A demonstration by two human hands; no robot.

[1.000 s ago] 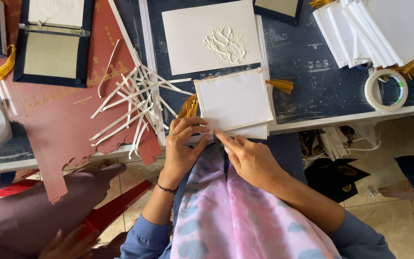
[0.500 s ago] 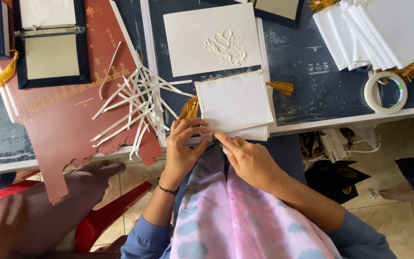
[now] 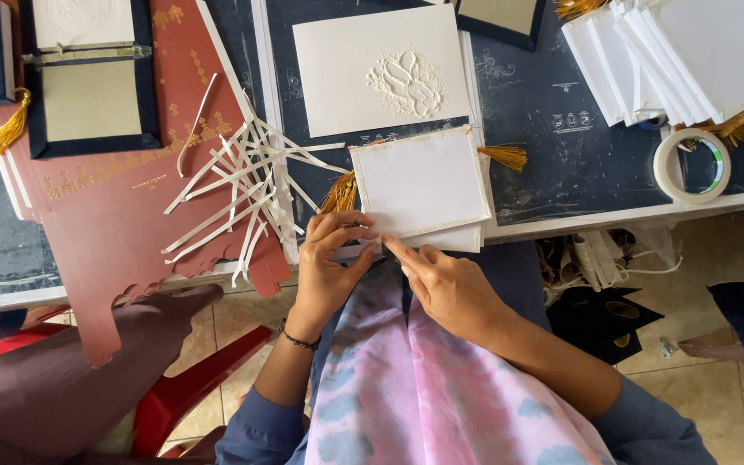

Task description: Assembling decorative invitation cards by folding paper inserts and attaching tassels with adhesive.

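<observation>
Both hands are right at the near edge of the table, working on the same white card. The left hand (image 3: 331, 258) has its fingers curled and pinched onto the bottom left corner of the white card (image 3: 421, 182), thumb and fingertips closed on the edge. The right hand (image 3: 449, 288) comes in from the other side with the index finger stretched out flat along the card's bottom edge, pressing on it rather than gripping. The two hands almost touch each other at that corner.

The card sits on top of another white sheet, just at the table edge, with a gold tassel (image 3: 338, 195) poking out at its left side and another gold tassel (image 3: 504, 156) at its upper right corner. Right above it lies a bigger white sheet with an embossed pattern (image 3: 381, 73) on the dark table (image 3: 579, 146).

To the left there's a messy pile of white paper strips (image 3: 238, 194) lying partly over a red card cover (image 3: 114, 198) with gold print. Further up left is a dark blue folder (image 3: 92, 95). On the right, a roll of tape (image 3: 691, 165) sits near the table edge, with a fanned stack of white cards (image 3: 682, 56) above it. A red plastic chair (image 3: 191, 387) shows below the table on the left.
</observation>
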